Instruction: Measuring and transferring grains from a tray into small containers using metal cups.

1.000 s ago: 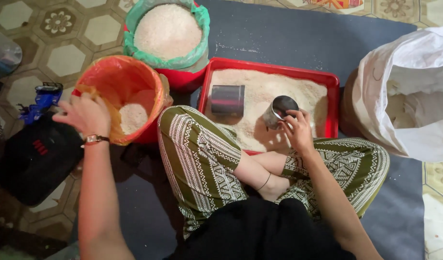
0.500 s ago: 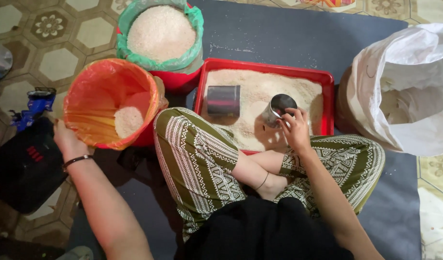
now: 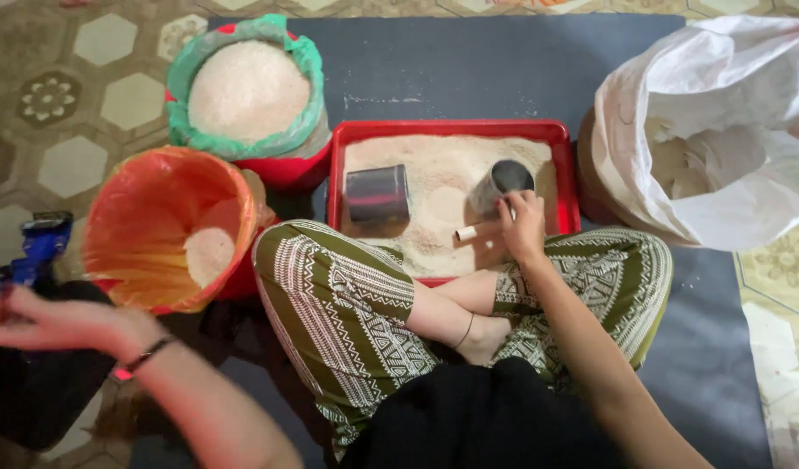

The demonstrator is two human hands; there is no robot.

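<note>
The scoop (image 3: 502, 187), a dark metal cup with a pale handle, stands tilted in the grain at the right end of the red tray (image 3: 451, 128), and the right hand (image 3: 523, 227) is closed around its handle. Judging from this, the step in hand is scooping; lifting out a full measure would call for keeping the cup level so nothing spills over the tray's near edge onto the knees. A second metal can (image 3: 377, 194) lies on its side in the grain toward the tray's left end, untouched.

The left hand (image 3: 34, 320) is well away at the left, low over a black bag (image 3: 34, 391) on the floor; it is blurred, so I cannot tell whether it holds anything. Near it sits a small blue object (image 3: 39, 247) (too unclear to name).

Left of the tray stand two lined tubs: one with an orange liner (image 3: 147, 217) and little grain in it, one with a green liner (image 3: 243, 143), nearly full. At the mat's right edge slumps a white sack (image 3: 721, 130), mouth open. No label is readable.
</note>
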